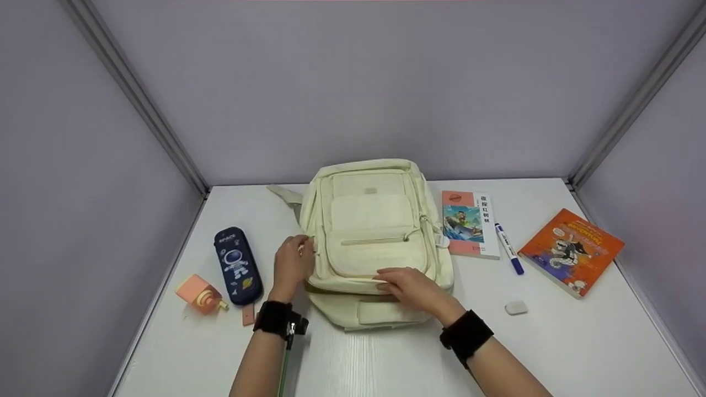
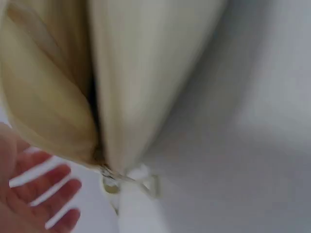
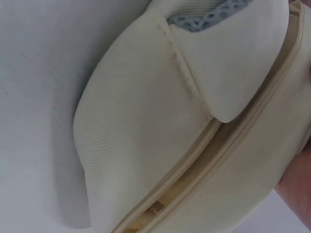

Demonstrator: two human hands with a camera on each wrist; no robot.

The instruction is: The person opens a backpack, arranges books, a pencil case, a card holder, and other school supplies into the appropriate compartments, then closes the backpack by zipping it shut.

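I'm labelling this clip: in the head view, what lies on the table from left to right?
Orange sharpener → navy pencil case → cream backpack → white-spined book → blue marker → orange book.

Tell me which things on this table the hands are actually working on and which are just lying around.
In hand:
cream backpack, left hand at its side edge, right hand resting on its front near the bottom

Lying about:
navy pencil case
orange sharpener
book with white spine
blue marker
orange book
white eraser
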